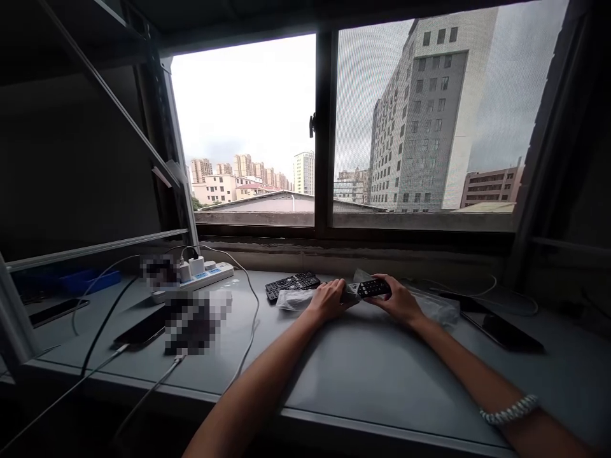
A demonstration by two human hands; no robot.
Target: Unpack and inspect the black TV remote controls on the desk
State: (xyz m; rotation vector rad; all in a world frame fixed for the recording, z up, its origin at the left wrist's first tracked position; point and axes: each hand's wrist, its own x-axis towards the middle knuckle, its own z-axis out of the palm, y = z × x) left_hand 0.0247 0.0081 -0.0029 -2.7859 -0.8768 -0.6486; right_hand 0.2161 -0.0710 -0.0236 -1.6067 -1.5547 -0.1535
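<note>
Near the back middle of the table, my right hand (pixel 397 300) is closed around a black remote control (pixel 374 288) with rows of light buttons. My left hand (pixel 329 298) has its fingers curled over a clear plastic bag (pixel 352 292) beside the remote's left end. How far the remote sits inside the bag I cannot make out. Just left of that hand lie black remotes (pixel 291 284), with another crumpled plastic bag (pixel 293 299) in front of them. More clear plastic (pixel 436 308) rests to the right of my right hand.
A dark phone (pixel 499 327) lies at the right. To the left are a white power strip (pixel 205 278) with plugs, a phone (pixel 143 326) on a cable, another phone (pixel 57 312) and a blue tray (pixel 90 280). A white cable (pixel 258 305) crosses the grey table (pixel 363 381).
</note>
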